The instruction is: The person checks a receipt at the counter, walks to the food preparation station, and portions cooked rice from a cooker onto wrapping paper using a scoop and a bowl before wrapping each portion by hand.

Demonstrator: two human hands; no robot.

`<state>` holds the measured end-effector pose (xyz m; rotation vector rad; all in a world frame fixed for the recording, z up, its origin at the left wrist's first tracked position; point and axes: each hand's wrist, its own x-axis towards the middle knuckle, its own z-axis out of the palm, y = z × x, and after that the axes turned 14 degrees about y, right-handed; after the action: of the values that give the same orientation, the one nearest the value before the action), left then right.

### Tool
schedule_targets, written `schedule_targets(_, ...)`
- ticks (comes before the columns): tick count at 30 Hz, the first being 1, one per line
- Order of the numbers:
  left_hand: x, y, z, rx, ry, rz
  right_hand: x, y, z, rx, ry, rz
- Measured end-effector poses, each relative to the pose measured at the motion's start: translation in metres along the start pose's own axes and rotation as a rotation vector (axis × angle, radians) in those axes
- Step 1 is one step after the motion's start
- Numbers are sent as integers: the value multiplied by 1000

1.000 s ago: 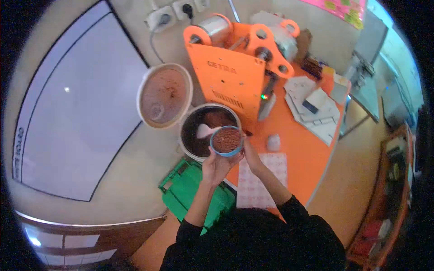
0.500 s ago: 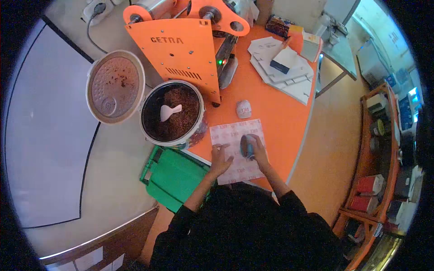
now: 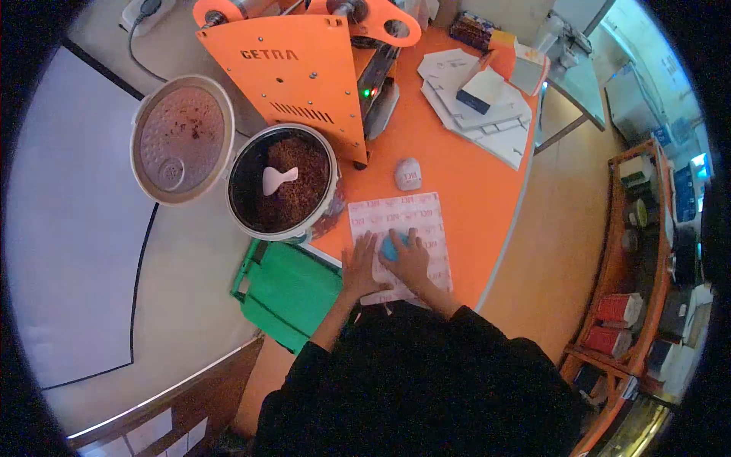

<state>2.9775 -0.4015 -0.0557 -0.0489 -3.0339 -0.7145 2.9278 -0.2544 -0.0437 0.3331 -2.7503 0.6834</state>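
Observation:
A sheet of white wrapping paper with red print (image 3: 396,209) lies flat on the orange table. My right hand (image 3: 410,263) grips a small round blue cup (image 3: 394,247), which is turned bottom-up against the middle of the sheet. Its opening and whatever is under it are hidden. Flat on the left part of the paper rests my left hand (image 3: 362,266), fingers stretched out. Just beyond the sheet's far edge sits a small wrapped bundle (image 3: 408,175) in similar printed paper.
Left of the paper stands an open tub (image 3: 324,217) of brown crumbly stuff with a white scoop (image 3: 279,180) in it. Its lid (image 3: 183,145) leans against the wall. An orange machine (image 3: 304,84) is behind, a green bin lid (image 3: 285,289) below, flat cardboard pieces (image 3: 472,126) at far right.
My right hand has turned the tilted cup, which showed brown inside, bottom-up onto the paper and moved slightly left. My left hand has flattened on the sheet. The view has shifted slightly.

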Motion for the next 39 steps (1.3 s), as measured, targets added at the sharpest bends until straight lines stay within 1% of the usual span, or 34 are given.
schedule_targets(1, 1, 2, -1, 10, 10, -23, -1, 5, -2, 0, -3, 2)
schedule_targets(3, 3, 7, -9, 23, -25, -45, -1, 21, -7, -4, -98, -224)
schedule_targets(5, 4, 5, -9, 38, -55, -69, 7, 27, -6, 10, -81, -252)
schedule_targets(7, 0, 5, -3, 17, 22, -48, 7, 26, -4, 20, -75, -273)
schedule_targets(8, 0, 5, -2, 12, 22, -51, 7, 21, -3, 16, -86, -238)
schedule_targets(10, 2, 3, -3, 46, -69, -64, 7, 22, -5, 11, -92, -209)
schedule_targets(12, 3, 3, -5, 60, -66, -54, 7, 32, -11, 37, -83, -301)
schedule_targets(13, 2, 2, -2, 71, -70, -46, 8, 30, -9, 36, -80, -306)
schedule_targets(14, 1, 2, 0, 70, -66, -47, 9, 28, -5, 19, -44, -291)
schedule_targets(16, -1, 2, -1, 64, 26, 15, 10, 27, -4, 4, -5, -277)
schedule_targets(18, -5, 8, -7, 38, 38, -6, 12, 28, -7, 63, -102, -185)
schedule_targets(19, -6, 11, -11, 9, 47, -29, 14, 26, -17, 63, -97, -187)
schedule_targets(20, -10, 10, -6, 9, 53, -26, 19, 22, -32, 103, -119, -20)
schedule_targets(21, -20, 10, 0, -71, 90, -34, 22, 20, -42, 143, -146, 149)
schedule_targets(22, -32, 8, 6, -150, 122, -44, 22, 25, -47, 144, -148, 150)
schedule_targets(23, -41, 7, 9, -149, 117, -44, 24, 36, -53, 193, -75, 214)
schedule_targets(24, -50, 5, 11, -188, 98, 154, 25, 49, -58, 241, 0, 279)
schedule_targets(25, -58, 4, 14, -228, 79, 352, 27, 63, -63, 201, 41, 323)
schedule_targets(26, -64, 0, 25, -230, 74, 352, 28, 78, -70, 160, 82, 366)
schedule_targets(27, -67, -4, 35, -186, 72, 425, 28, 91, -77, 159, 81, 368)
schedule_targets(28, -70, -7, 42, -142, 71, 500, 30, 104, -86, 42, 74, 383)
schedule_targets(29, -71, -8, 44, -143, 71, 503, 30, 115, -93, -76, 67, 398)
schedule_targets(30, -72, -11, 45, -148, 71, 545, 28, 129, -93, -79, 69, 401)
schedule_targets(32, -75, -12, 45, -156, 70, 590, 25, 144, -89, -330, 138, 240)
schedule_targets(33, -78, -12, 45, -139, 26, 548, 22, 150, -86, -332, 139, 243)
schedule_targets(34, -80, -11, 46, -121, -18, 505, 23, 140, -91, -368, 257, 134)
schedule_targets(35, -78, -8, 44, -122, -20, 510, 24, 131, -93, -403, 375, 23)
schedule_targets(36, -77, -4, 42, -127, -20, 468, 21, 128, -88, -406, 376, 26)
schedule_targets(37, -77, -1, 40, -132, -23, 425, 14, 124, -80, -257, 314, -69)
schedule_targets(38, -77, -3, 46, -132, -27, 428, 10, 113, -79, -107, 250, -162)
schedule_targets(39, -78, -5, 52, -124, -3, 445, 3, 101, -79, -107, 250, -157)
